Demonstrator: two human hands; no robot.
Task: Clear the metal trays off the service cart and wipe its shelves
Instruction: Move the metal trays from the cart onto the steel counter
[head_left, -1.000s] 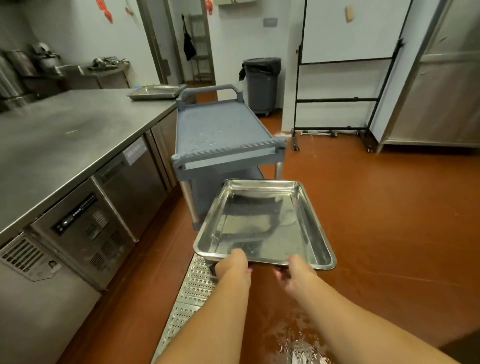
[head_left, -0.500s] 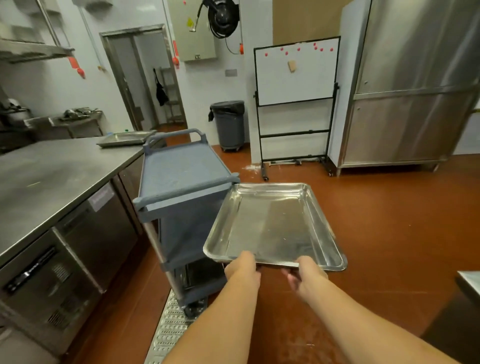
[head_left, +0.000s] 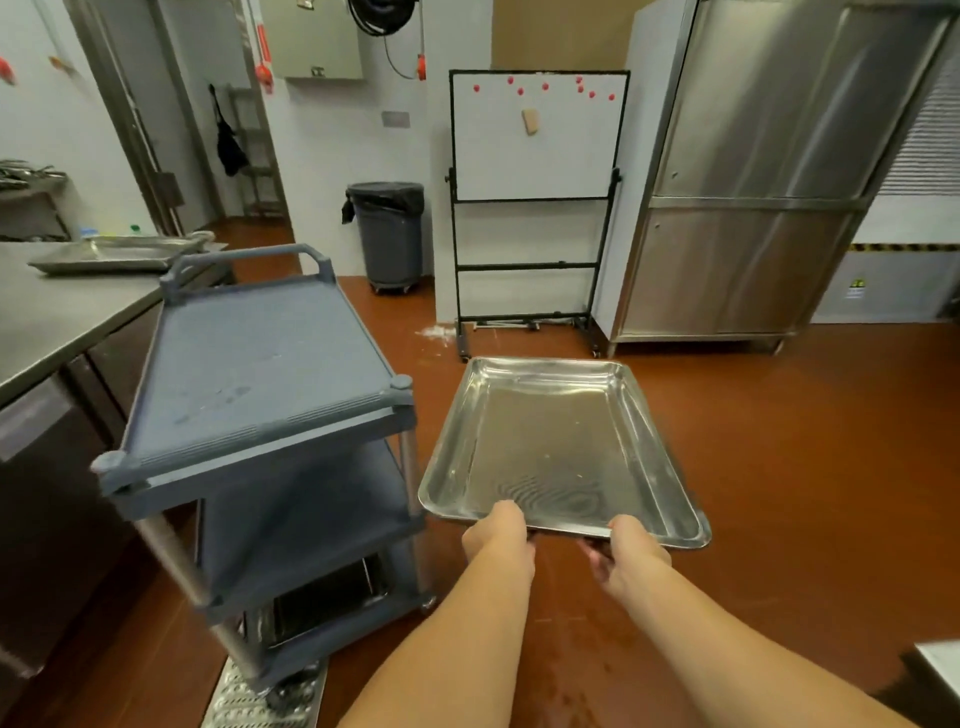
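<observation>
Your left hand (head_left: 496, 531) and right hand (head_left: 632, 548) each grip the near rim of the metal tray (head_left: 556, 441), held mid-air at frame centre, right of the service cart (head_left: 249, 374); a second tray (head_left: 109, 254) lies on the bench (head_left: 62, 317), upper left.

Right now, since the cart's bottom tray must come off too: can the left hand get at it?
Probably not yet: the left hand and right hand both grip the carried tray, and the bottom tray lies low under two shelves, though that side looks open.
</observation>
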